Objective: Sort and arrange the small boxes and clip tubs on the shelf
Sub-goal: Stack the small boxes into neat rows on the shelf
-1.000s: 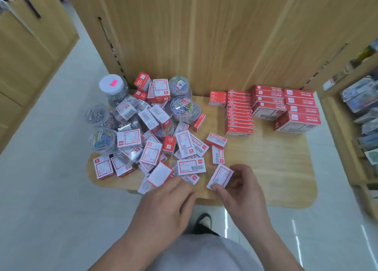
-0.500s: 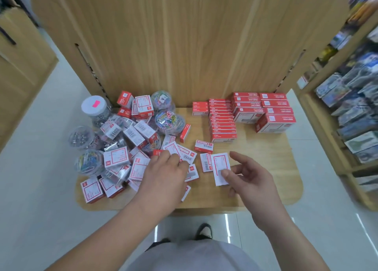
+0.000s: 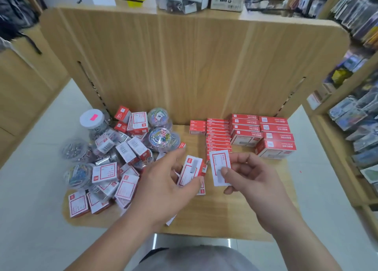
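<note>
A jumble of small red-and-white boxes [image 3: 104, 171] and clear clip tubs [image 3: 161, 136] covers the left half of the wooden shelf [image 3: 235, 215]. Neat rows of flat red boxes [image 3: 217, 136] and bigger red boxes [image 3: 275, 148] stand at the back right. My left hand [image 3: 163, 186] grips one small white-faced box [image 3: 191, 172] just above the shelf, in the middle. My right hand [image 3: 251, 178] pinches another small white box [image 3: 219, 162] beside it, thumb on its face. A few boxes lie under my left hand, mostly hidden.
A tall wooden back panel [image 3: 194, 66] rises behind the shelf. A white-lidded jar [image 3: 92, 120] stands at the pile's back left. Racks of packaged goods [image 3: 356, 115] fill the right side. Pale floor tiles [image 3: 30, 209] surround the shelf.
Both hands have lifted a small box each from the shelf's middle; before, the left lay on the pile and the right touched a flat box. The view has tilted upward.
</note>
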